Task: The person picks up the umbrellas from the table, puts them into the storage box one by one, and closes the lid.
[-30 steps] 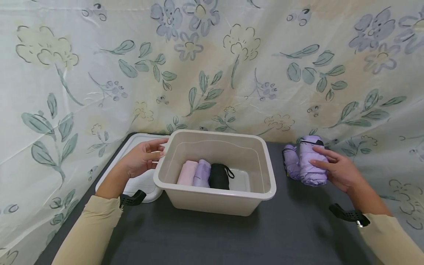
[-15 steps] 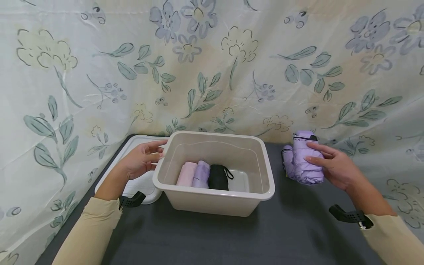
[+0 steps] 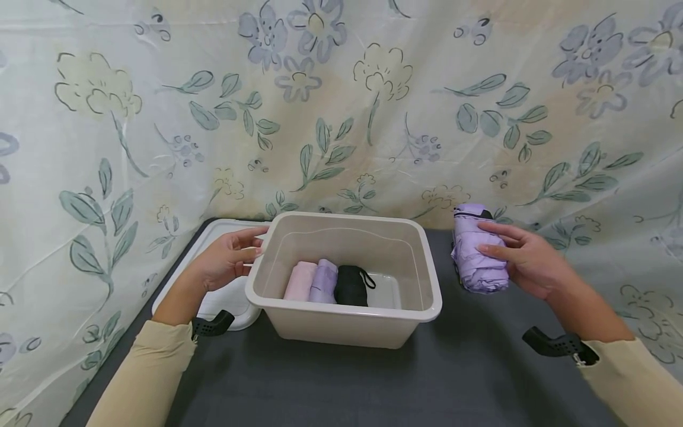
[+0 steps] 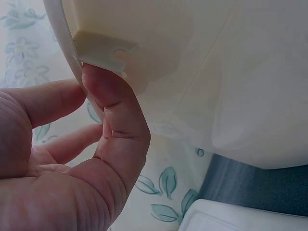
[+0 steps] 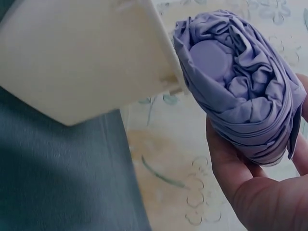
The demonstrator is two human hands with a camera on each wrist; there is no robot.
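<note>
A beige plastic bin (image 3: 341, 323) stands on the dark grey table (image 3: 373, 385). Inside it lie a pink folded umbrella (image 3: 300, 280), a lilac one (image 3: 323, 280) and a black one (image 3: 352, 286), side by side. My left hand (image 3: 226, 259) holds the bin's left rim. In the left wrist view, the left hand (image 4: 72, 159) has its thumb tip at the tab under the bin's rim (image 4: 101, 48). My right hand (image 3: 525, 261) grips a purple folded umbrella (image 3: 472, 255) lifted off the table, right of the bin. The right wrist view shows this umbrella's (image 5: 236, 77) end beside the bin's corner (image 5: 82, 62).
A white lid (image 3: 224, 302) lies flat left of the bin, under my left forearm. Floral cloth (image 3: 341, 118) hangs close behind and along both sides of the table. Black straps sit on both wrists.
My right hand has lifted the purple umbrella off the table and carried it left, toward the bin. The left hand has stayed at the bin's rim.
</note>
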